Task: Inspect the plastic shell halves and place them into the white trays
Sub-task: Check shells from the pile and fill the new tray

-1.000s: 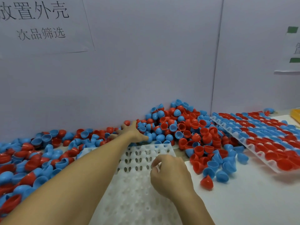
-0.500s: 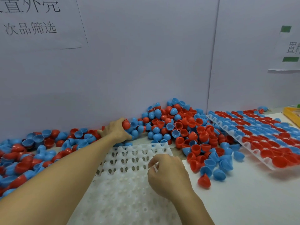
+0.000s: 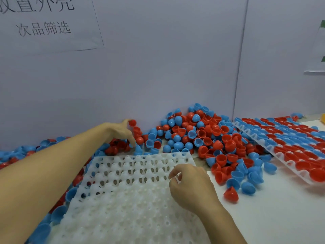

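White trays (image 3: 133, 199): 2, 1 filled.

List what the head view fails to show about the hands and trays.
- Right hand: fingers curl away; any shell inside is hidden.
- Left hand: palm hidden; only one red shell shows at its fingertips.
- Empty white tray: near edge cut off.
- Filled tray: right end cut off.

The shell halves (image 3: 202, 136) heaped along the desk's far edge are red and blue. The near tray (image 3: 126, 196) is white and dotted with holes. The filled tray (image 3: 288, 148) at the desk's right edge shows red and blue diagonal stripes.
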